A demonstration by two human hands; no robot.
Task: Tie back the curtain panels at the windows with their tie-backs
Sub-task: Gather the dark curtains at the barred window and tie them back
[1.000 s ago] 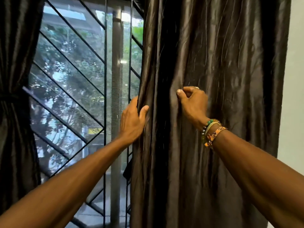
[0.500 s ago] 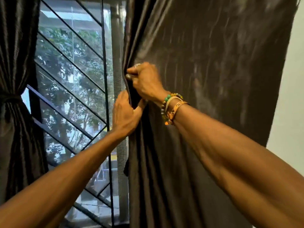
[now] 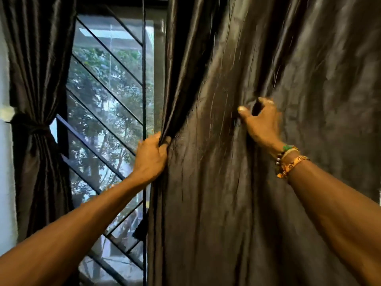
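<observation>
The right curtain panel [image 3: 226, 193], dark and shiny, filled the middle and right of the frame and hung loose, with no band visible around it. The left hand [image 3: 151, 157], at the centre of the frame, gripped the inner edge of this panel: its fingers were curled round a bunch of folds, and the thumb pressed on the cloth from the front. The right hand [image 3: 261, 122], in the middle right of the frame, lay against the face of the same panel with the thumb and fingers bent toward each other. It was blurred, so I cannot tell whether it really held a fold between them. Some bead and cord bracelets [image 3: 288, 159] sat on its wrist. At the left side of the frame the left curtain panel [image 3: 41, 58] was gathered and bound by a dark tie-back [image 3: 31, 126] beside the pale wall [image 3: 4, 172]. Between the two panels was the window [image 3: 107, 96], with dark diagonal bars and green trees behind the glass.
</observation>
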